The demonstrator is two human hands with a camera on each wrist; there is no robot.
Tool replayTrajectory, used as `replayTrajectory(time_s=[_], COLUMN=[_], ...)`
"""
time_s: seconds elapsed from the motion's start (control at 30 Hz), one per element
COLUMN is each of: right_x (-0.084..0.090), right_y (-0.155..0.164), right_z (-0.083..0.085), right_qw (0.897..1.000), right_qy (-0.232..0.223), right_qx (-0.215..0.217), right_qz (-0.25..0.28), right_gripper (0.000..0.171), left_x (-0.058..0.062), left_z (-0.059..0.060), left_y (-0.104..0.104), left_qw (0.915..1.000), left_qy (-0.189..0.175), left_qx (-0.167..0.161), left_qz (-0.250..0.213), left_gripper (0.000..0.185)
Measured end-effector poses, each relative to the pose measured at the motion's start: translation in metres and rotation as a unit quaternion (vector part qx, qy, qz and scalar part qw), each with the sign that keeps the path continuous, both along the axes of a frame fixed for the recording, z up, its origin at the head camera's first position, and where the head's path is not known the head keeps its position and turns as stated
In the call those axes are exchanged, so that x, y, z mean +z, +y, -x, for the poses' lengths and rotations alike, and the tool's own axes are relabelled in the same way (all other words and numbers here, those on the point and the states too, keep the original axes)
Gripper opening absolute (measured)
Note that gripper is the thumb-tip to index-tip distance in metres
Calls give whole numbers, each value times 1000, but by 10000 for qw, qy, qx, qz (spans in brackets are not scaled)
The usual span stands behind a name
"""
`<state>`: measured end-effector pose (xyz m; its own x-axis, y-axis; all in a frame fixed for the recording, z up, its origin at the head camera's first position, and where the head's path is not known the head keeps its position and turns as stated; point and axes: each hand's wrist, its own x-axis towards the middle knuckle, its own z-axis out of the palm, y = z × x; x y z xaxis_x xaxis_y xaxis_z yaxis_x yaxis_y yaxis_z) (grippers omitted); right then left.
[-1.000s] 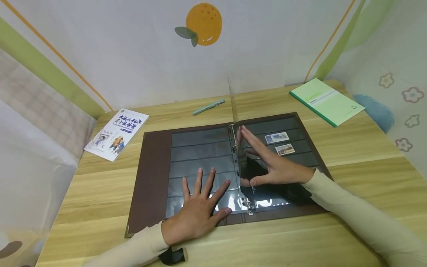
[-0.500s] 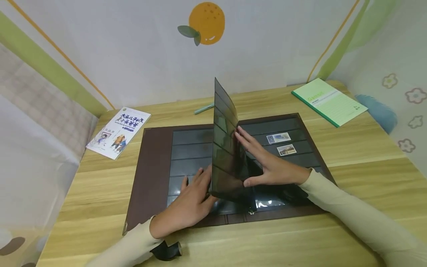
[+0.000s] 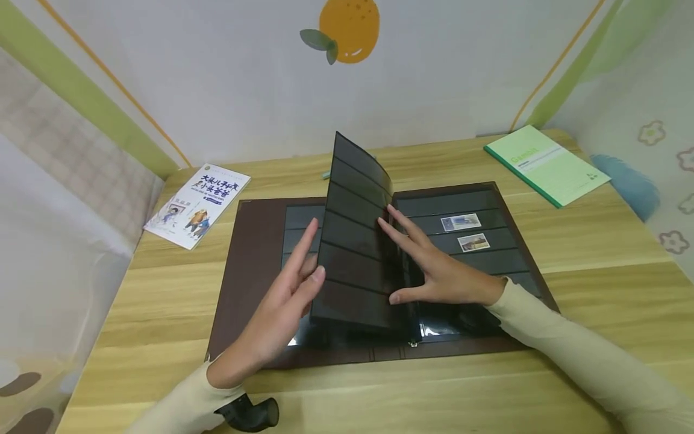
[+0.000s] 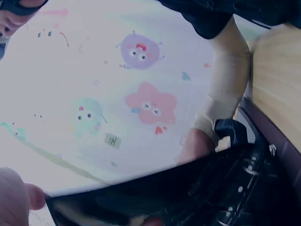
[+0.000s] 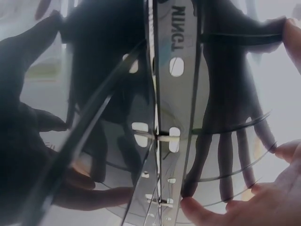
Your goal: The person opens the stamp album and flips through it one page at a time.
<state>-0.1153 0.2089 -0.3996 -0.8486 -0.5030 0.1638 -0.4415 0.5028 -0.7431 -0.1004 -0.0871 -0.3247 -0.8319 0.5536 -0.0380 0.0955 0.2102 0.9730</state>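
A brown ring-bound stamp album (image 3: 252, 259) lies spread on the table. One black pocket page (image 3: 352, 232) stands up from its rings, leaning left. My right hand (image 3: 444, 274) touches this page near the binding with straight, spread fingers. At the page's outer edge is my left hand (image 3: 273, 313), its thumb at the edge and index finger extended; some of its fingers are partly hidden behind the page. Two stamps (image 3: 461, 222) sit in pockets on the right side. Punched holes and rings (image 5: 167, 136) show close up in the right wrist view.
A white picture-covered booklet (image 3: 197, 205) lies at the back left, a green notebook (image 3: 547, 166) at the back right. Behind the raised page, a pale green pen (image 3: 326, 175) is mostly hidden. A printed curtain (image 3: 244, 78) rises behind the wooden table (image 3: 461, 386).
The page has swung from upright over to the left. My left hand has lifted off the left-side page and turned up to the swinging page's edge. The right hand has followed slightly.
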Motion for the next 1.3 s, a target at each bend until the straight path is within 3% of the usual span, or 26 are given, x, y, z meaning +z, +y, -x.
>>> replayTrajectory(time_s=[0.23, 0.5, 0.63, 0.9, 1.03, 1.3], right_x=[4, 12, 21, 30, 27, 17], right_y=[-1, 8, 28, 85, 105, 117], right_z=[-3, -5, -2, 8, 10, 15], right_qw=[9998, 9991, 9962, 9709, 9601, 9499], right_qy=[-39, -47, -50, -210, -517, -984], right_qx=[-161, -56, -108, -728, -994, -988], right_qz=[-103, -411, -862, -2270, -2563, -2797], right_gripper=[121, 113, 107, 95, 97, 110], left_x=[3, 0, -2, -5, -7, -16], left_z=[-3, -1, -1, 0, 0, 0], left_y=[1, -3, -5, -9, -13, -22], left_qw=[9996, 9992, 9983, 9929, 9887, 9797], left_qy=[197, -285, -472, -1035, -1287, -1654], left_qx=[73, 269, 347, 550, 759, 1131], left_qz=[180, 38, -2, -191, -72, -57], left_gripper=[70, 70, 71, 70, 68, 66])
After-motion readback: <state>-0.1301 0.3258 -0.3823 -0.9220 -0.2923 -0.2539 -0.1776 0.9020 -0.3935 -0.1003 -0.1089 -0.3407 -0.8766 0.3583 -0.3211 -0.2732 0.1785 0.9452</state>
